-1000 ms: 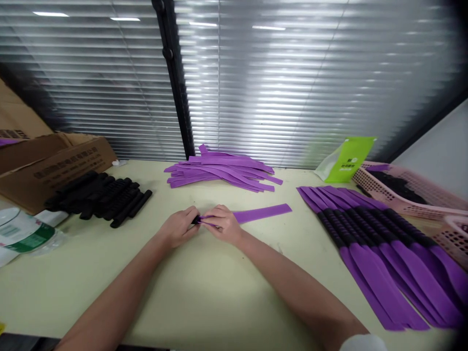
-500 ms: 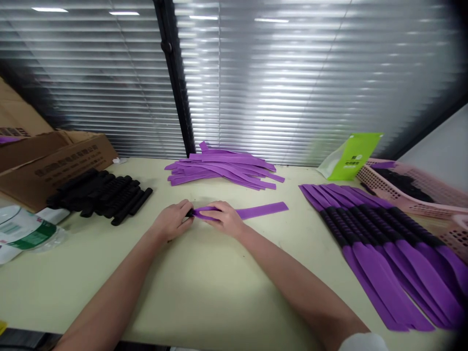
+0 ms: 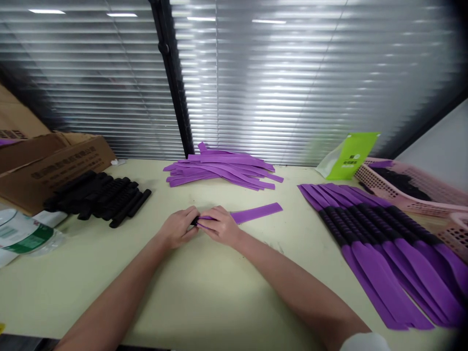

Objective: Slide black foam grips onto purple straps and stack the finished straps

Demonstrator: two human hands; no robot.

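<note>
My left hand (image 3: 182, 226) is closed around a black foam tube (image 3: 195, 221), mostly hidden by the fingers with only its end showing. My right hand (image 3: 220, 225) pinches a purple strap (image 3: 258, 213) right at that end. The strap's loose tail runs out to the right over the table. Whether its tip is inside the tube, I cannot tell. Both hands nearly touch, low over the table's middle. Behind them lies a pile of purple straps (image 3: 223, 168). To the left is a heap of black foam tubes (image 3: 98, 195).
At right lies a row of purple straps with black sleeves (image 3: 369, 224). Beyond it stand a pink basket (image 3: 413, 200) holding black pieces and a green pouch (image 3: 351, 156). A cardboard box (image 3: 73, 165) and a clear plastic bottle (image 3: 29, 234) are at left. Window blinds rise behind the table.
My right hand has moved closer to my left, drawing the strap slightly left toward the tube. Less purple shows between the hands. My left hand has shifted a little to the right.
</note>
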